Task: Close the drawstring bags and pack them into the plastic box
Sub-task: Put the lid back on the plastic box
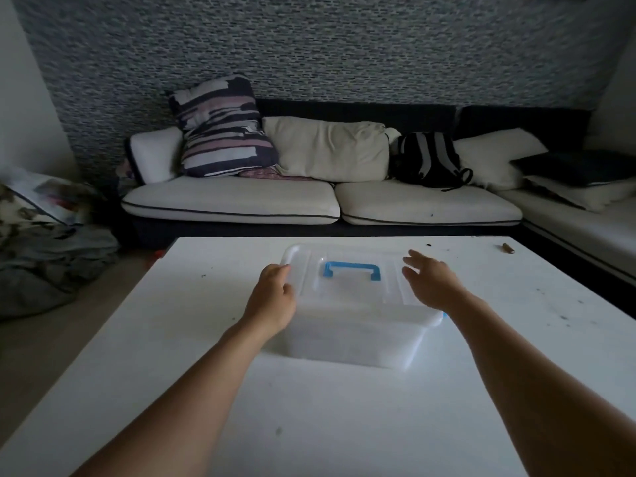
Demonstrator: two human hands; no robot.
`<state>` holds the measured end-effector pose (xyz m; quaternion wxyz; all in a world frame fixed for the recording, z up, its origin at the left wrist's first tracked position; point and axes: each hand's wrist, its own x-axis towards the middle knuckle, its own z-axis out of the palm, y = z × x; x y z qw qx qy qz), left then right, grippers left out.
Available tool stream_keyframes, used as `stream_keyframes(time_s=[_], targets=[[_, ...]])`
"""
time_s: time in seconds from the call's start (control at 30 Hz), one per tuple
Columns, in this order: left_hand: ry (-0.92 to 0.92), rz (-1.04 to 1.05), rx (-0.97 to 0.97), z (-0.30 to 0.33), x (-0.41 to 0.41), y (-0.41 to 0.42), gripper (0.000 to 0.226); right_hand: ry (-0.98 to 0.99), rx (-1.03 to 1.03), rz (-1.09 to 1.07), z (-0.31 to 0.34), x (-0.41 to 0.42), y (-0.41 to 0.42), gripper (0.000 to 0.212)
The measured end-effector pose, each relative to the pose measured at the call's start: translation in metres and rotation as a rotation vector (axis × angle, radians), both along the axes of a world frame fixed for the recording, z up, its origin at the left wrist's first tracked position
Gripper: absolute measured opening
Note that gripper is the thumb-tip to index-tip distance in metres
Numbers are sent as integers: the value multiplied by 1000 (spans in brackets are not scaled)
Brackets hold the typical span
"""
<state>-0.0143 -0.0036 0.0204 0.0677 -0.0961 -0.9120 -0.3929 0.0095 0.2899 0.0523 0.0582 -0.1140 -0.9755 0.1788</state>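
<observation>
The left hand [273, 297] curls its fingers round the left edge of the lidded translucent plastic box [351, 333]. The right hand [432, 282] hovers over its right side, fingers spread.

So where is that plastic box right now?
In the head view, the plastic box sits mid-table, lid on, between the left hand and right hand.

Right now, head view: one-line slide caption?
Left hand grips the lidded plastic box at its edge; open right hand hovers at the lid, on a white table.
</observation>
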Motion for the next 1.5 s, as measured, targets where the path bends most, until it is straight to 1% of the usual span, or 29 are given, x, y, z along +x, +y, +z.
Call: stream_keyframes(time_s=[0.1,0.17,0.23,0.3,0.37,0.43,0.5,0.53,0.6,0.63,0.67,0.7,0.73,0.77,0.8,0.83,0.87,0.9,0.97,1.0,1.03,1.1,1.17,1.27,1.37,1.4,1.43,1.47,1.5], targets=[[-121,-23,-51,5,-4,0,54,3,-103,44,-1,-3,5,45],[-194,-11,-84,6,-5,1,57,62,-219,-9,-4,-1,8,47],[-195,24,-76,4,-7,6,56,128,-355,-124,-8,3,10,44],[-185,78,-100,6,-8,9,50,138,-455,-230,-9,6,7,36],[-145,127,-139,8,-10,9,43,134,-480,-268,-7,8,3,37],[-107,168,-124,9,-11,6,41,101,-439,-295,-4,11,0,40],[-137,204,-26,11,-12,4,40,85,-433,-330,-2,12,-2,41],[-162,241,53,12,-12,3,41,90,-545,-345,-2,14,-2,40],[-244,365,174,13,-8,0,39,113,-873,-368,-2,15,-2,39],[-318,399,253,12,-8,-2,40,126,-950,-365,-3,15,-1,40],[-426,395,387,11,-8,-4,42,143,-950,-363,-5,15,0,40],[-551,342,562,10,-6,-4,39,171,-931,-371,-8,15,0,42],[-642,278,725,8,-3,-4,32,207,-883,-386,-11,14,0,44],[-653,253,820,8,-2,-4,25,250,-804,-413,-13,14,0,49],[-635,256,838,7,-2,-5,21,288,-707,-443,-13,14,-2,53],[-603,274,838,5,-3,-4,20,298,-596,-462,-13,15,-4,50],[-540,311,777,3,-4,-3,21,292,-499,-468,-12,15,-5,37],[-445,351,647,3,-4,-1,21,291,-422,-459,-13,14,-6,25],[-245,411,282,5,-2,6,24,290,-289,-434,-13,10,-5,26],[-182,437,145,7,1,8,25,271,-243,-417,-13,8,-7,23],[-152,456,55,11,3,11,25,246,-201,-395,-13,7,-8,18],[-115,484,-51,17,6,10,27,181,-167,-331,-10,4,-10,11],[-94,485,-144,21,6,3,28,134,-138,-251,-9,1,-14,13],[-67,476,-226,23,6,-7,29,119,-83,-170,-9,-1,-24,14],[-77,460,-240,24,1,-11,29,148,-63,-169,-11,-11,-28,19],[-100,448,-211,23,-4,-12,30,164,-90,-170,-12,-15,-27,17],[-125,422,-140,23,-8,-13,32,180,-147,-165,-15,-20,-26,14],[-160,369,-34,21,-14,-15,36,201,-256,-152,-17,-24,-25,14],[-208,300,117,20,-18,-18,42,218,-417,-133,-19,-27,-25,14]])
